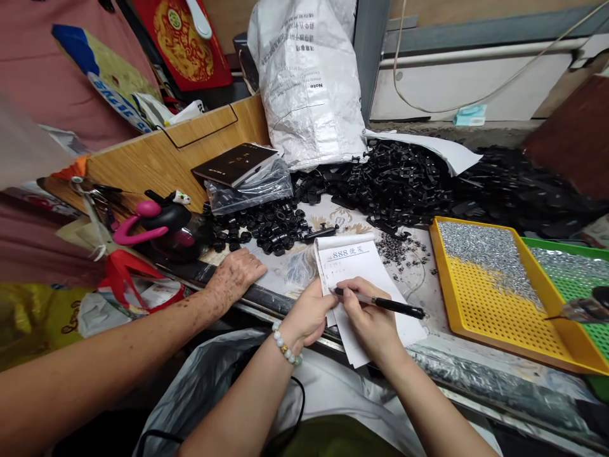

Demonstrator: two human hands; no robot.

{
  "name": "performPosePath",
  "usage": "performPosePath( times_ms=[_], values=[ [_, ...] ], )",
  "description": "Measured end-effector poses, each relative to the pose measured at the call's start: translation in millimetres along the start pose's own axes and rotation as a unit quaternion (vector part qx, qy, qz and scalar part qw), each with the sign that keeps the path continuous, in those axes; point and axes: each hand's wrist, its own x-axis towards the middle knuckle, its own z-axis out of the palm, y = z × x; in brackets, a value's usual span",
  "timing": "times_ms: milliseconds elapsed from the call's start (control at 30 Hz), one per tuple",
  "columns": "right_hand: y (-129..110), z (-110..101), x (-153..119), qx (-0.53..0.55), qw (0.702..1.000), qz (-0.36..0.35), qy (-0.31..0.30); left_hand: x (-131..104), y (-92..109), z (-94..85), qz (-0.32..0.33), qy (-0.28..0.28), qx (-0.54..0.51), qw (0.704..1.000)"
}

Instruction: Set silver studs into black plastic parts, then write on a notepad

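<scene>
We see the black pen [380, 303] lying nearly level across the notepad [360, 274], its long axis running left to right, the tip pointing left onto the paper and the capped end reaching out past the pad's right edge toward the yellow perforated tray [499, 317]. Our right hand [368, 320] is curled shut around the pen near its tip, thumb and forefinger pinching the barrel, the wrist bent up from a forearm that comes in from the lower right. Our left hand [309, 314], with a bead bracelet [285, 344] at the wrist, sits just to the left of the writing hand, fingers folded over the notepad's left edge and pressing it against the counter [285, 270]; it grips the pad's margin, not fully closed. The notepad lies with its bound top away from us, tilted slightly, its lower end hanging over the counter's front rim. Farther left of our left hand, another person's hand [235, 276] rests flat, palm down, on the counter edge. Beyond the pad, away from both hands, lie heaps of black plastic parts [404, 184], a clear bag of the same parts [250, 190] and a white woven sack [309, 82] standing upright. Right of the yellow tray is a green tray [578, 279], both carrying small metal pieces. Nothing lies between the pen tip and the paper.
</scene>
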Motion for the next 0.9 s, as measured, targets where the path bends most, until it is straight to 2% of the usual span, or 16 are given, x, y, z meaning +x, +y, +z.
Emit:
performPosePath(
  times_ms=[367, 900],
  values=[
    [1.2, 0.7, 0.3, 0.002, 1.000, 0.016, 0.025, 0.6, -0.3, -0.6, -0.012, 0.004, 0.008, 1.000],
    [-0.1, -0.1, -1.6, -0.015, 0.999, 0.012, 0.025, -1.3, 0.1, 0.0, -0.010, 0.001, 0.009, 1.000]
  ],
)
